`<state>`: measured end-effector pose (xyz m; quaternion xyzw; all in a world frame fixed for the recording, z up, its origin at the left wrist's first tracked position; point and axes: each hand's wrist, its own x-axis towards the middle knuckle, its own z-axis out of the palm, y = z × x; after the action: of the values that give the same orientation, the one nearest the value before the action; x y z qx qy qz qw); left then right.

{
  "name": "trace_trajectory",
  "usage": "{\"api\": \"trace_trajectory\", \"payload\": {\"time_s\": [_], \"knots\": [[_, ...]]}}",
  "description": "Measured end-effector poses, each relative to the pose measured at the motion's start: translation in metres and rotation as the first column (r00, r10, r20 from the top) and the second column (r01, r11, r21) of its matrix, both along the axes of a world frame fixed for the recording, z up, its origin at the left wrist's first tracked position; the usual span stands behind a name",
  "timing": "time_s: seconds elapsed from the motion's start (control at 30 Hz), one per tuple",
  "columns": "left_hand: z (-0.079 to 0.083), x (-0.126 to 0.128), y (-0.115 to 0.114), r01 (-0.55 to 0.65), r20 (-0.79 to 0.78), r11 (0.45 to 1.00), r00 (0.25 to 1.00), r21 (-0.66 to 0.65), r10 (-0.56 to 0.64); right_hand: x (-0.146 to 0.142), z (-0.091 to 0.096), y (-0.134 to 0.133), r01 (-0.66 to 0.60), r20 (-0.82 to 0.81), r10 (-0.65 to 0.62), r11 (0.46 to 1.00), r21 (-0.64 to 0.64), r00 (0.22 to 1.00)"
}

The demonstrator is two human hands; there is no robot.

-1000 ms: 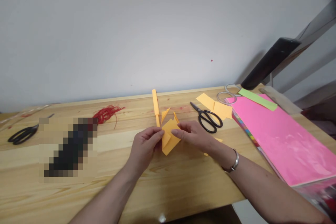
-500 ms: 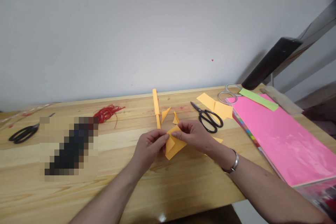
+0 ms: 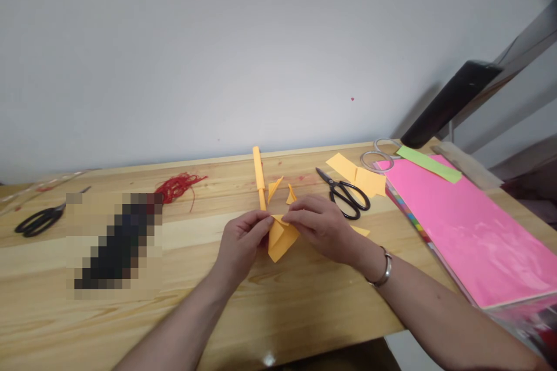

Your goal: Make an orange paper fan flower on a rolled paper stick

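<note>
Between my two hands is a piece of orange paper (image 3: 281, 240) with folds across it, its lower corner pointing toward me. My left hand (image 3: 243, 240) pinches its upper left edge between thumb and fingers. The fingertips of my right hand (image 3: 319, 226) are closed on the upper right edge, and that hand hides part of the sheet. Just beyond my hands stand two small folded orange pieces (image 3: 274, 188), close to a rolled orange paper tube (image 3: 259, 171). Black-handled scissors (image 3: 346, 194) lie beyond my right hand.
Flat orange paper pieces (image 3: 357, 175) lie behind the scissors. To the right are a pink paper pack (image 3: 465, 232), a green strip (image 3: 429, 163) and clear rings (image 3: 376, 160). Red string (image 3: 180, 186), a second pair of scissors (image 3: 41, 220) and a blurred dark object (image 3: 117, 246) lie left.
The paper has shifted slightly left and its top edge is now folded over. My right hand has turned, with its fingers now across the top edge.
</note>
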<state>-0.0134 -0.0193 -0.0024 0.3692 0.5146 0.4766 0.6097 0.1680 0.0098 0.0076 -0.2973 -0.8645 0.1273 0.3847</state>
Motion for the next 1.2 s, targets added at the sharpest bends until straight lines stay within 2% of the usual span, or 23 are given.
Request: {"api": "trace_trajectory", "payload": {"time_s": [0.17,0.4,0.73,0.93,1.0,1.07,1.13,1.2], "knots": [[-0.001,0.001,0.0,0.003,0.036,1.0,0.999,0.001,-0.003,0.001,-0.003,0.002,-0.014,0.052,0.006,0.989,0.147,0.999],[-0.001,0.0,0.001,0.026,0.021,1.0,0.999,-0.01,-0.026,0.003,-0.002,0.002,-0.045,0.181,-0.005,0.961,0.273,0.983],[-0.006,-0.001,0.003,0.047,-0.04,0.998,0.998,0.03,-0.045,0.004,0.008,-0.001,-0.093,0.327,-0.03,0.93,0.356,0.945],[-0.008,-0.002,0.003,0.028,-0.091,0.999,0.996,0.022,-0.026,0.005,0.011,-0.002,-0.146,0.346,0.016,0.924,0.353,0.938],[-0.006,-0.002,0.003,0.022,-0.09,0.999,0.996,0.03,-0.019,0.005,0.011,-0.002,-0.158,0.288,0.065,0.937,0.312,0.955],[-0.004,-0.001,0.003,0.003,-0.096,0.999,0.995,0.039,0.001,0.005,0.012,-0.002,-0.156,0.143,0.129,0.968,0.197,0.981],[-0.002,-0.001,0.003,-0.021,-0.122,0.999,0.992,0.044,0.026,0.004,0.013,-0.002,-0.126,-0.065,0.125,0.992,-0.013,0.99],[0.0,0.0,0.003,-0.026,-0.15,0.998,0.988,0.049,0.033,0.002,0.014,-0.002,-0.066,-0.211,0.003,0.956,-0.288,0.977]]}}
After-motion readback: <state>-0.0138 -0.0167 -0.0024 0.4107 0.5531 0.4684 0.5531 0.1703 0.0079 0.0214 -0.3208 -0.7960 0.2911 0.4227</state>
